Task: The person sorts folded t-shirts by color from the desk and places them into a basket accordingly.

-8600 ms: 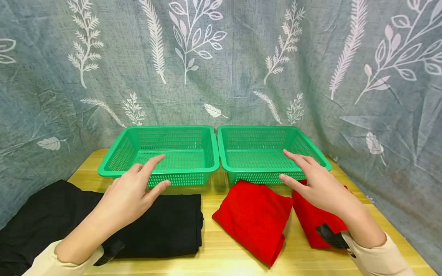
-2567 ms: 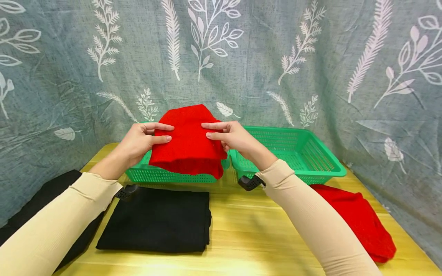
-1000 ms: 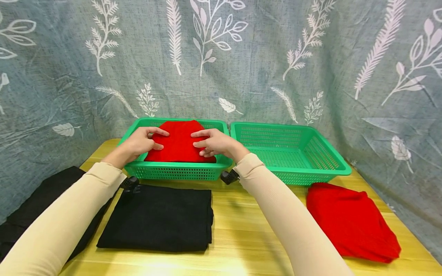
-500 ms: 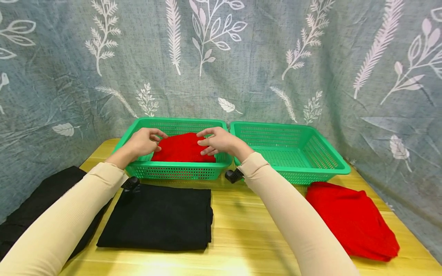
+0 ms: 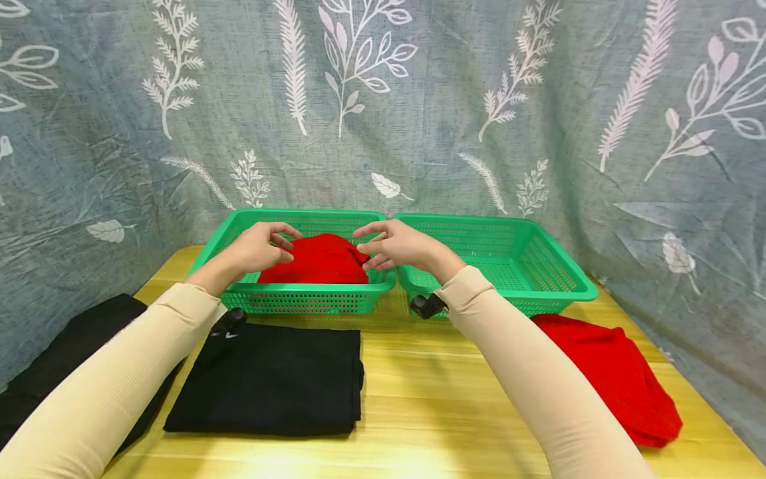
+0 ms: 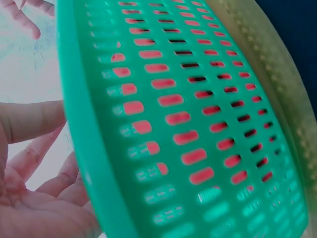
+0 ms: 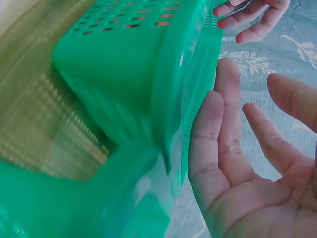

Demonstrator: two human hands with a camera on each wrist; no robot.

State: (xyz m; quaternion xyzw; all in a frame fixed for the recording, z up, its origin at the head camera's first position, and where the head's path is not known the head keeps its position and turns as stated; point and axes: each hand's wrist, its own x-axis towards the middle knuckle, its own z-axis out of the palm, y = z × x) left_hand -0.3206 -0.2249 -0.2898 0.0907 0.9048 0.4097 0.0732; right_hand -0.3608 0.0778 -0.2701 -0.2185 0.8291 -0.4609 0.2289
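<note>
A folded red cloth (image 5: 320, 261) lies inside the left green basket (image 5: 299, 288); in the left wrist view its red shows through the slots of the basket wall (image 6: 124, 198). My left hand (image 5: 258, 247) hovers over the basket's left part, fingers loosely bent and holding nothing. Above the same basket's right end is my right hand (image 5: 399, 245), thumb and fingers spread apart, the red cloth just left of its fingertips. The right wrist view shows this hand (image 7: 257, 158) beside the basket rims with nothing in its palm.
A second green basket (image 5: 553, 259) adjoins on the right. Another red cloth (image 5: 622, 379) lies on the wooden table (image 5: 437, 399) in front of it. A folded black cloth (image 5: 269, 382) and a second black cloth (image 5: 72, 362) lie at left. A patterned curtain (image 5: 419, 100) hangs behind.
The red cloth left the middle of the table, was carried by both hands and lowered into the left basket. Both hands have let go; the right hand has drawn off slightly to the right.
</note>
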